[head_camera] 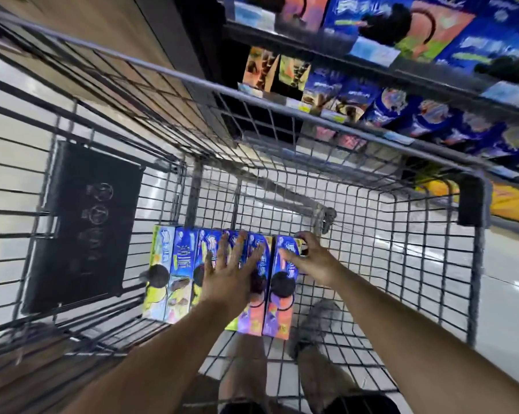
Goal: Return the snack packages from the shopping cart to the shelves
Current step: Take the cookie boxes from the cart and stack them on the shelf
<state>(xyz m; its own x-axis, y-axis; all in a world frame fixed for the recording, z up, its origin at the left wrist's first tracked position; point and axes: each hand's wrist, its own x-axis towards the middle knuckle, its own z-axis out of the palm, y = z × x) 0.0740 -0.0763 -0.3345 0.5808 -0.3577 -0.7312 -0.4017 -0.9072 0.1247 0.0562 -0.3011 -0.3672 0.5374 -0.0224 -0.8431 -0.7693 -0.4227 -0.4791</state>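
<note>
Several blue snack boxes (177, 273) with dark cookie pictures stand side by side on the floor of the wire shopping cart (371, 234). My left hand (231, 270) lies flat with spread fingers on the middle boxes. My right hand (309, 258) curls its fingers and thumb round the top of the rightmost box (280, 297). The shelves (312, 43) at the upper right carry matching blue snack packages (356, 13).
A black plastic child-seat flap (85, 222) hangs on the cart's left wall. The cart's right rim stands close to the shelf edge. My shoes (318, 339) show through the cart's mesh. The pale tiled aisle floor (506, 279) runs along the right.
</note>
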